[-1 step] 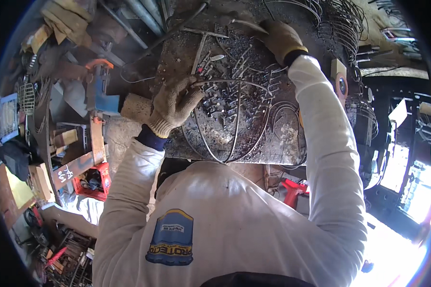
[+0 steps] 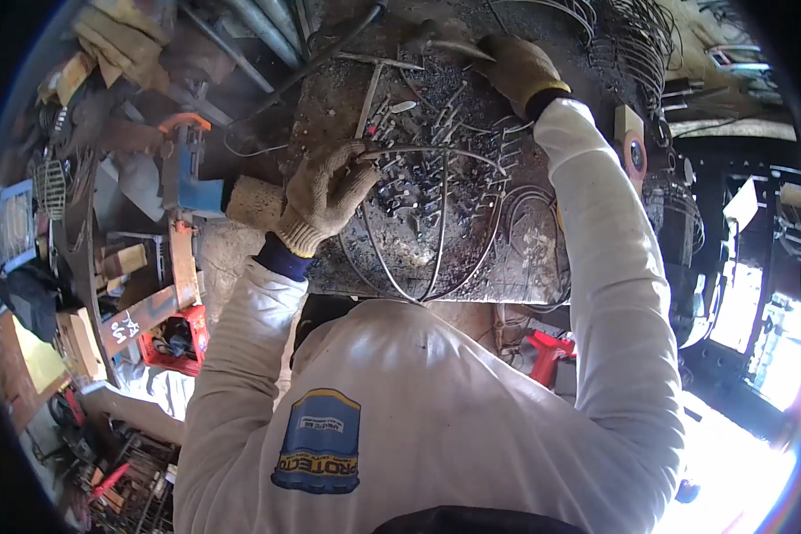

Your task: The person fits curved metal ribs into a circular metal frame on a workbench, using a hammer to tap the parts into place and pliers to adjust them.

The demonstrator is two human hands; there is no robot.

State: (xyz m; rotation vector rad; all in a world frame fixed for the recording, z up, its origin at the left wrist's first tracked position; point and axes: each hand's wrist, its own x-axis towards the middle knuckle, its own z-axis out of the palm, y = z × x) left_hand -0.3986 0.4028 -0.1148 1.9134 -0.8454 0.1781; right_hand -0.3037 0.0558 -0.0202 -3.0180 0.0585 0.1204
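Note:
My left hand (image 2: 322, 198), in a tan knit glove, pinches the end of a frame of bent metal rods (image 2: 441, 222). Curving toward me, the frame's rods meet near the table's front edge. At the far right of the table, my gloved right hand (image 2: 523, 73) is closed round the handle of what looks like a hammer (image 2: 458, 46). Its head, to the left, is blurred and dark. Under the frame, many short metal pieces (image 2: 409, 191) lie scattered on the worn worktable (image 2: 529, 271). A T-shaped metal bar (image 2: 371, 98) lies beyond my left hand.
Coils of wire (image 2: 636, 49) stand at the far right, near a grinding disc (image 2: 635, 155). Left of the table are a blue clamp-like tool (image 2: 191, 178) and a red crate (image 2: 176, 343). Metal pipes (image 2: 262, 31) lie at the far left.
My right hand and the hammer have shifted very slightly, the handle lying a little lower. My left hand and the rod frame stay put.

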